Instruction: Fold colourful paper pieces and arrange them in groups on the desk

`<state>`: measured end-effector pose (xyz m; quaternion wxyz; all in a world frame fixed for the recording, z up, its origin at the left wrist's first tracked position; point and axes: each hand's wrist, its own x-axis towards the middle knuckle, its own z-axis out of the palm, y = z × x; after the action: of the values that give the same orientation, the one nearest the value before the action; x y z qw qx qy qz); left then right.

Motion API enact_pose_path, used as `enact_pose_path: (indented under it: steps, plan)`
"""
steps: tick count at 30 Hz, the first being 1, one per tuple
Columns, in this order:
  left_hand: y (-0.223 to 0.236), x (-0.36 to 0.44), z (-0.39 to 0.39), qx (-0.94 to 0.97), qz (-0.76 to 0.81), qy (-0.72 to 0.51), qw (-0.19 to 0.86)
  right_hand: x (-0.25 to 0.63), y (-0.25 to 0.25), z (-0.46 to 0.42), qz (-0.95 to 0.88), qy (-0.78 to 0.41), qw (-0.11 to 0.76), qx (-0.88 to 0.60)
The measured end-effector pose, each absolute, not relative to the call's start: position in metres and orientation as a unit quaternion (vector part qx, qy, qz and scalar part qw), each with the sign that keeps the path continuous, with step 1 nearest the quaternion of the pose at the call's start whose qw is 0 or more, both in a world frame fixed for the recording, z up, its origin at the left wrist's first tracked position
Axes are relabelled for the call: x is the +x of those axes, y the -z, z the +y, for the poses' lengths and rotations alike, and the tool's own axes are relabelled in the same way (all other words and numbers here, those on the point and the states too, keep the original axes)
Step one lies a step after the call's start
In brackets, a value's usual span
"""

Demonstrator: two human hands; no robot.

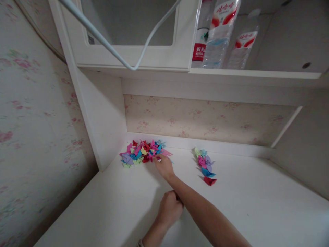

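Note:
My right hand (pixel 165 166) reaches to the right edge of a pile of folded paper origami (pixel 140 152) in pink, red, blue, purple, yellow and green. Its fingers are pinched at a pink origami piece (pixel 151 156), partly hidden by the fingertips. Close below the right forearm, my left hand (pixel 170 207) is closed in a fist over the desk. Whatever it may hold is hidden. To the right, a short row of origami pieces (pixel 205 162) lies apart from the pile, with a red folded piece (pixel 210 181) at its near end.
The white desk (pixel 246 199) is backed by a low ledge and flowered wallpaper. Above it hangs a white cabinet (pixel 133 56), with plastic bottles (pixel 218 37) on its open shelf. A pale cable (pixel 131 65) dangles in front. A side panel (pixel 102 116) borders the desk at left.

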<state>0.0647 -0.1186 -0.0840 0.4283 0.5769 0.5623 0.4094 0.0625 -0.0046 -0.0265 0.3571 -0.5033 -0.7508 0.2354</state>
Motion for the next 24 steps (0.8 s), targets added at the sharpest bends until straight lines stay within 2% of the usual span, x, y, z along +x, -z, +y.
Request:
enact_pose_path:
  steps: [4, 8, 15, 20, 24]
  plan:
    - [0.083, 0.068, -0.119, 0.622, 0.594, -0.377, 0.344, 0.112, 0.038, -0.029, -0.632, -0.38, 0.496, -0.459]
    - [0.081, 0.067, -0.116, 0.613, 0.591, -0.41, 0.326, 0.166, 0.049, -0.058, -0.507, -0.469, 0.573, -0.442]
    - [0.072, 0.061, -0.114, 0.559, 0.558, -0.473, 0.391, 0.231, 0.064, -0.1, -0.337, -0.62, 0.61, -0.36]
    - [0.063, 0.067, -0.123, 0.489, 0.536, -0.46, 0.513, 0.239, 0.063, -0.106, -0.321, -0.635, 0.612, -0.345]
    - [0.053, 0.07, -0.131, 0.491, 0.5, -0.467, 0.539, 0.235, 0.064, -0.106, -0.346, -0.651, 0.588, -0.332]
